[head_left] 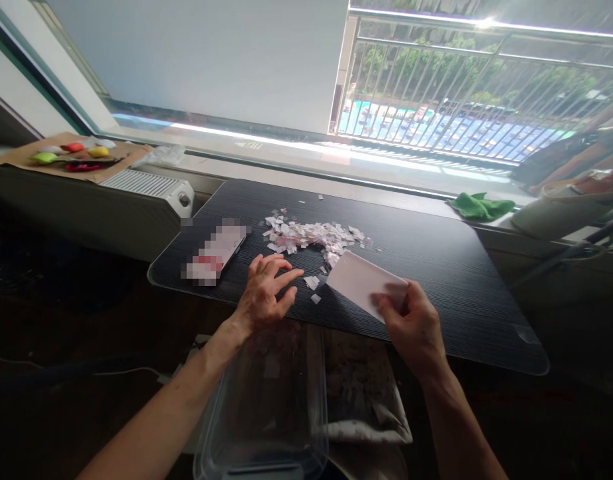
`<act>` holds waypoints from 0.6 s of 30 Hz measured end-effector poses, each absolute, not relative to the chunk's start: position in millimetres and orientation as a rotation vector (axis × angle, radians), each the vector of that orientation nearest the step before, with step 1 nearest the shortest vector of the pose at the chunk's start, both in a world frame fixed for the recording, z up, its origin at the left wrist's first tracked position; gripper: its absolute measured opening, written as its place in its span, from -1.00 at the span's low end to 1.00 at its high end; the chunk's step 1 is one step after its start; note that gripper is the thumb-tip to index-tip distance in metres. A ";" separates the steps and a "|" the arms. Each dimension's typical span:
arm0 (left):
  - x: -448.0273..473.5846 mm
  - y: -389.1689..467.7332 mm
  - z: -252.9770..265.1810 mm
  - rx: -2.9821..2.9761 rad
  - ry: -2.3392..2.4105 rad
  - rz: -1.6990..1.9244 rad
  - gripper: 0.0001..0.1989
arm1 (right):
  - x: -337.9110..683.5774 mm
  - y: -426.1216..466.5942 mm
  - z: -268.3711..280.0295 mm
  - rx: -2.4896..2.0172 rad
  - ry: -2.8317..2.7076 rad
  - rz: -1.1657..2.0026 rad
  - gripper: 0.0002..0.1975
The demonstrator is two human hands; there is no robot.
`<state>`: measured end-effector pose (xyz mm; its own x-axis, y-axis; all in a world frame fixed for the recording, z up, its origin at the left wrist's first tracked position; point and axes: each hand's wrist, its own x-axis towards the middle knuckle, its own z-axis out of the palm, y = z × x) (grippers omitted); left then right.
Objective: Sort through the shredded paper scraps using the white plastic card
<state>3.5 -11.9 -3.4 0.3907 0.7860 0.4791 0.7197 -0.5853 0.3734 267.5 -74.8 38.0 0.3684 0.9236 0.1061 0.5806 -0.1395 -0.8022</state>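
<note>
In the head view, a dark, wood-grained table [411, 230] with rounded corners stands just below a bright window sill [296, 153]; beyond the glass, sunlight glares off a metal railing [436, 87], with trees and a blue area behind it. On the left are a white radiator [153, 187] and a sheet of cardboard [23, 159] bearing colourful lumps; on the right, a green cloth [481, 207] lies beside a pale pot [549, 212]. The card [359, 279] is above the right-centre of the table's near part, its long axis running slantwise from the far left to the near right. Its free end points left and away, toward a loose heap of paper scraps [311, 235] (whether it touches the table, I cannot tell). The right hand [417, 323] grips the near end, thumb on the upper face. The left hand [270, 290] is near the table's front edge, fingers loosely spread and curled, grasping nothing visible, a few scraps just beside its fingertips. Farther left lies a slab [219, 252], its face masked by pixels. A clear tub [266, 420] sits below the near edge.
</note>
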 end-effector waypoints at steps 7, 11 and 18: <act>3.9 -10.3 -2.6 2.617 1.295 0.744 -0.71 | 257.4 -70.2 37.3 -1.762 -1.353 0.634 -0.69; 6.1 -11.4 -2.4 2.573 1.347 0.797 -0.73 | 260.8 -75.1 38.9 -1.834 -1.330 0.562 -0.70; 6.4 -12.2 -3.4 2.566 1.367 0.881 -0.74 | 266.4 -91.0 39.3 -1.797 -1.313 0.634 -0.72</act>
